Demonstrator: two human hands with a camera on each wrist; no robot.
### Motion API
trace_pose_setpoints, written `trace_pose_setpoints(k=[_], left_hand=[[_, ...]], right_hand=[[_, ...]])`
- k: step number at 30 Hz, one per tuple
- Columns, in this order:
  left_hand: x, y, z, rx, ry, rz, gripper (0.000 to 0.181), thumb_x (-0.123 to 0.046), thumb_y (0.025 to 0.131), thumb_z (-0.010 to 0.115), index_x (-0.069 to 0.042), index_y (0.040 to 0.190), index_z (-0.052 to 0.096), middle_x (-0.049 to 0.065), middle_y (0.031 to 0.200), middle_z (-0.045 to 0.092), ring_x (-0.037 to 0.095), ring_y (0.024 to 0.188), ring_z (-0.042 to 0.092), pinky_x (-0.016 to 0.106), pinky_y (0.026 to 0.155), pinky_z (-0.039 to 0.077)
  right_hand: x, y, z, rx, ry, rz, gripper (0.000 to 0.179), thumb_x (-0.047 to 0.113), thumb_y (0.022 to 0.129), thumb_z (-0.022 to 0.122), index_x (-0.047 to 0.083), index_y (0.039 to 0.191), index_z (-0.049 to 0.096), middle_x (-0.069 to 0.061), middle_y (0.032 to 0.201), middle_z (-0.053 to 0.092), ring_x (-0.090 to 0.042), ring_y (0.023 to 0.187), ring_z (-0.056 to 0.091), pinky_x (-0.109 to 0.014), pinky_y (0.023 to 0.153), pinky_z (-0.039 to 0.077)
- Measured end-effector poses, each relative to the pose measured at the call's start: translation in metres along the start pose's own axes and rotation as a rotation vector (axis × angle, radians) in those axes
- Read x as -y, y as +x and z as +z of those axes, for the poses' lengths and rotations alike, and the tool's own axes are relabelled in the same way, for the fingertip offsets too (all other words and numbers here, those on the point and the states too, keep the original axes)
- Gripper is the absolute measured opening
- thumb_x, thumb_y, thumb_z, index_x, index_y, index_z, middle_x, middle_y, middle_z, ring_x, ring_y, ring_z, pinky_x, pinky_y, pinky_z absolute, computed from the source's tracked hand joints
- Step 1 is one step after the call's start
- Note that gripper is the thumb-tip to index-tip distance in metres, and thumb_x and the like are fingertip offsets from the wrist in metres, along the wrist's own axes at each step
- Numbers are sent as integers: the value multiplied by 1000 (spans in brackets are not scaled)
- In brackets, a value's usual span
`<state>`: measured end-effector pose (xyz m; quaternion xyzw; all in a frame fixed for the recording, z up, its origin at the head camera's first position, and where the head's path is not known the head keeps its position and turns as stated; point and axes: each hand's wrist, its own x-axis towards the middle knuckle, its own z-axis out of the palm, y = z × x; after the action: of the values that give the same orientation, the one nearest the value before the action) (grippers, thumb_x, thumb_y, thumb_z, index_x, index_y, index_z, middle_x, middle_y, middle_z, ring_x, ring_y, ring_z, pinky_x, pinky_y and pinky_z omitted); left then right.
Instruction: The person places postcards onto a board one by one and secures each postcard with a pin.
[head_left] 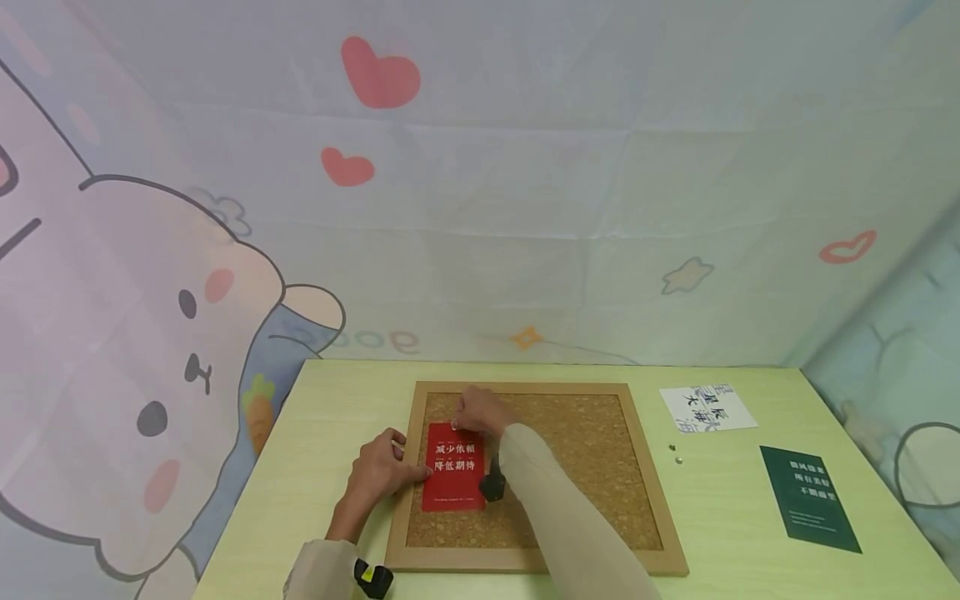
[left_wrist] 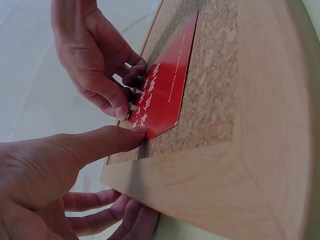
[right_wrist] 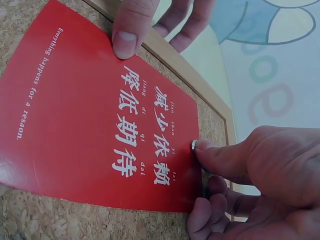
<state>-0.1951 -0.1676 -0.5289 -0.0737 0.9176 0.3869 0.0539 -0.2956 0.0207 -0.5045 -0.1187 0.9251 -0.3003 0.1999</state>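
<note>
A red card (head_left: pixel 453 487) with white lettering lies on the left part of a wood-framed cork board (head_left: pixel 577 467). My right hand (head_left: pixel 483 410) is at the card's top edge. Its thumb and fingers pinch a small silver thumbtack (right_wrist: pixel 193 145) there; only the tack's shiny head shows. My left hand (head_left: pixel 378 468) reaches over the frame's left side. Its thumb (left_wrist: pixel 112 140) presses the card's left edge, while the other fingers lie loosely bent along the outer side of the frame. In the right wrist view the card (right_wrist: pixel 75 100) bows slightly at its lower end.
Right of the board, two tiny shiny pieces (head_left: pixel 678 460) lie on the pale yellow-green table (head_left: pixel 720 517). Beyond them are a white card (head_left: pixel 738 412) with dark lettering and a dark green card (head_left: pixel 810 500). A printed cloth (head_left: pixel 510 250) hangs behind the table.
</note>
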Motion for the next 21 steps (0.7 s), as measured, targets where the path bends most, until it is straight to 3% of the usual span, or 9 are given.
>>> trace_pose_setpoints(k=[11,21], left_hand=[[1,3,2,-6,-4,-6,63,-28,73,94,-1,118,58,10,99,63,25,81,60,37,67,53],[3,3,1,0,0,-15,64,-28,73,93,-1,118,58,11,100,63,25,82,61,38,68,53]], right_hand=[[1,-1,-2,7,-7,-3,51,9,96,70,15,53,44,4,48,38,-11,44,36,-25,43,31],[5,-4,2,-48,-84,11,49,8,92,70,17,54,40,6,48,33,-10,45,32,-26,44,30]])
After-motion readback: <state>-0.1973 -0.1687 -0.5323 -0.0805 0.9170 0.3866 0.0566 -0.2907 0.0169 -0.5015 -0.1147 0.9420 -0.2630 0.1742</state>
